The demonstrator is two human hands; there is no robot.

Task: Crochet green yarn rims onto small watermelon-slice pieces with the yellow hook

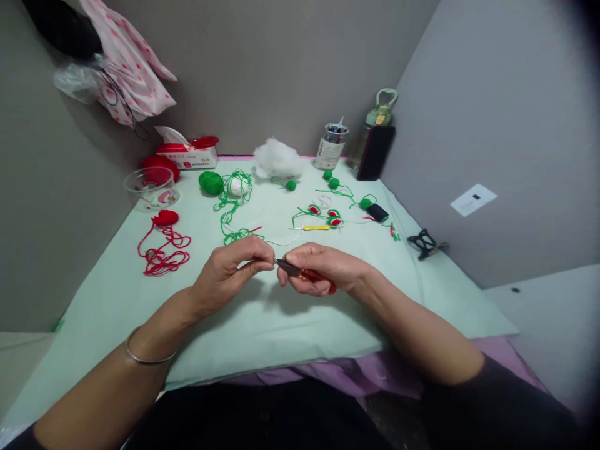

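Note:
My left hand (234, 272) is closed in a pinch, thumb against forefinger, at the tip of the pliers. A thin wire-like strand (284, 244) curves up beside those fingers; the small piece between them is mostly hidden. In my right hand (323, 265) are small pliers (289, 269) with dark tapered jaws and orange-red handles, pointing left. Both hands are held above the pale green cloth (290, 331), almost touching. Just beyond them lie a yellow-handled crochet hook (317, 228) and several small red and green crocheted pieces (334, 221).
Red yarn (166, 250) and a clear plastic tub (152, 187) are at left. Green yarn balls (211, 183) and white stuffing (278, 159) sit behind. A pen jar (330, 147), phone (376, 153) and bottle (382, 112) stand back right, a black claw clip (425, 244) nearer.

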